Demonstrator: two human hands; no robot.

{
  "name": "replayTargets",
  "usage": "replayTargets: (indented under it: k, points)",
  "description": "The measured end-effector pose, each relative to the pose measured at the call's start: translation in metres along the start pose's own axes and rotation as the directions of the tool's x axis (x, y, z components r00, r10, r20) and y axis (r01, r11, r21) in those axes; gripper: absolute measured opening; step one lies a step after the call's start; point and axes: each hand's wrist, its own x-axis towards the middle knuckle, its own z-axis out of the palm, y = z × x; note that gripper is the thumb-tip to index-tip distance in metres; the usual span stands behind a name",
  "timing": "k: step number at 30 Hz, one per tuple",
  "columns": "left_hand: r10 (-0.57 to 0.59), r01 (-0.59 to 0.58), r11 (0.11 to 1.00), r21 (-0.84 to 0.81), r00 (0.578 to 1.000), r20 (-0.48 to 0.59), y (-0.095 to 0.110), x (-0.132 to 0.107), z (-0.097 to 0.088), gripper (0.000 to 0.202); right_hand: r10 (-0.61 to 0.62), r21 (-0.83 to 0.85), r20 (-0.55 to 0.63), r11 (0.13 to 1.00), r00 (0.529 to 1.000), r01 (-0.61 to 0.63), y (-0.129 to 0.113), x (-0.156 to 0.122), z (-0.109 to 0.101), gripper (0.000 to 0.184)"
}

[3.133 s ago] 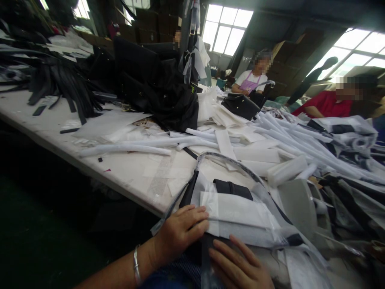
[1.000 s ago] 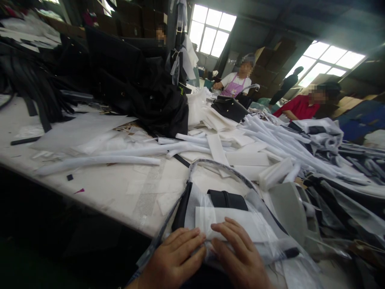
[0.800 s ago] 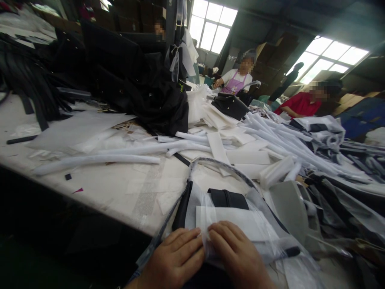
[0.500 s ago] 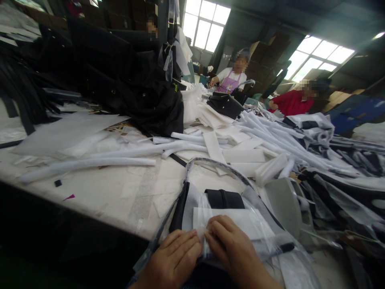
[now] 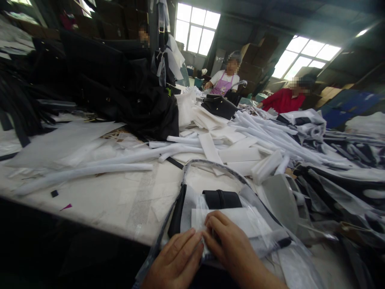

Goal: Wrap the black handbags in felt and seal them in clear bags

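Observation:
A black bag (image 5: 221, 198) wrapped in clear plastic lies at the table's near edge, its wrapped handle (image 5: 210, 164) arching away from me. A white foam sheet (image 5: 240, 218) lies across it under the plastic. My left hand (image 5: 176, 263) rests flat on the plastic at the bag's near left, fingers stretched out. My right hand (image 5: 231, 249) sits beside it, fingers bent and pinching the plastic over the white sheet. The two hands touch at the fingertips.
Long white foam tubes (image 5: 90, 170) and white sheets (image 5: 210, 146) litter the white table (image 5: 99, 196). Black bags (image 5: 141, 108) pile up behind, a grey piece (image 5: 279, 198) lies right. Two people (image 5: 224, 78) (image 5: 285, 98) work at the far side.
My right hand slid up from the bag's near edge to beside the left hand, then its fingers curled onto the plastic. The view drifted slightly; the bag stayed put.

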Motion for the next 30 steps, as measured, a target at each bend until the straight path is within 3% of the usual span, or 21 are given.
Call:
replayTargets:
  k: [8,14,18,21,24,27,30]
  points:
    - [0.078,-0.091,0.993,0.074,0.984,0.161,-0.001,0.001,-0.006,0.037,0.011,-0.045,0.029,0.999,1.000,-0.009,-0.001,0.005,0.000,0.014]
    - [0.045,-0.055,0.998,0.042,0.974,0.224,0.000,0.008,-0.009,0.038,0.024,-0.133,-0.002,0.991,1.000,-0.024,0.001,0.011,0.001,0.015]
    - [0.025,-0.032,0.999,0.021,0.961,0.274,0.001,0.011,-0.012,0.042,-0.001,-0.095,-0.017,0.995,1.000,-0.001,0.004,0.015,-0.001,0.022]
    - [0.019,-0.027,0.999,0.025,0.954,0.301,0.001,0.012,-0.014,0.048,-0.103,0.011,-0.025,0.995,0.994,0.103,0.006,0.008,-0.011,0.023]
    - [0.006,-0.018,0.999,0.037,0.948,0.318,0.001,0.012,-0.016,0.054,-0.146,0.014,-0.169,0.988,0.975,0.151,0.020,-0.013,-0.035,0.023]
    - [0.045,-0.067,0.996,0.066,0.953,0.299,-0.001,0.011,-0.015,0.055,-0.043,-0.114,-0.439,0.993,0.897,-0.009,0.055,-0.045,-0.074,0.020]
    - [0.108,-0.152,0.981,0.124,0.946,0.306,-0.007,0.007,-0.011,0.054,0.235,-0.082,-0.642,0.925,0.729,-0.370,0.102,-0.079,-0.122,0.029]
